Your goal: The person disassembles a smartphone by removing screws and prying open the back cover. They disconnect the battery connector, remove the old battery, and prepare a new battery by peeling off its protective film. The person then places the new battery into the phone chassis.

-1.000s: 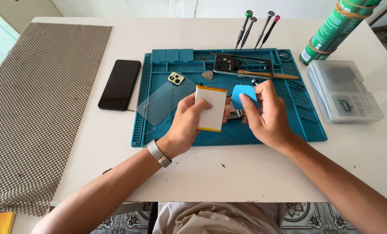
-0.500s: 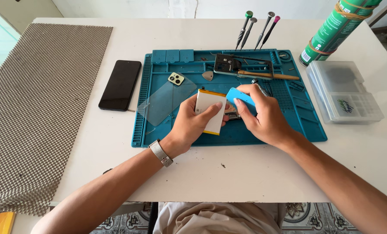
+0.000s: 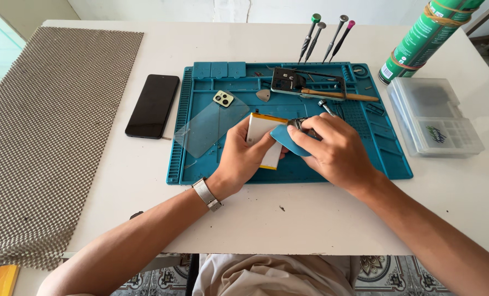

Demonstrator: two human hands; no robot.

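My left hand (image 3: pixel 242 156) holds a flat white battery with a yellow edge (image 3: pixel 261 131) against the teal work mat (image 3: pixel 365 164). My right hand (image 3: pixel 335 151) pinches a thin blue plastic card (image 3: pixel 285 142), its edge laid against the battery's right side. A small dark part (image 3: pixel 301 123) peeks out just above my right fingers. A silver watch sits on my left wrist.
On the mat lie a clear phone back cover with camera block (image 3: pixel 211 123), a grey pick (image 3: pixel 263 95), a dark phone frame (image 3: pixel 288 81) and a wooden-handled tool (image 3: pixel 337 96). A black phone (image 3: pixel 153 105), several screwdrivers (image 3: pixel 324 38), a green can (image 3: pixel 420 38), a clear parts box (image 3: pixel 433 118) and a checked mat (image 3: pixel 47 126) surround it.
My right hand has lowered the blue card from upright to nearly flat and slid it left against the battery. The battery has tipped down flatter under my left hand.
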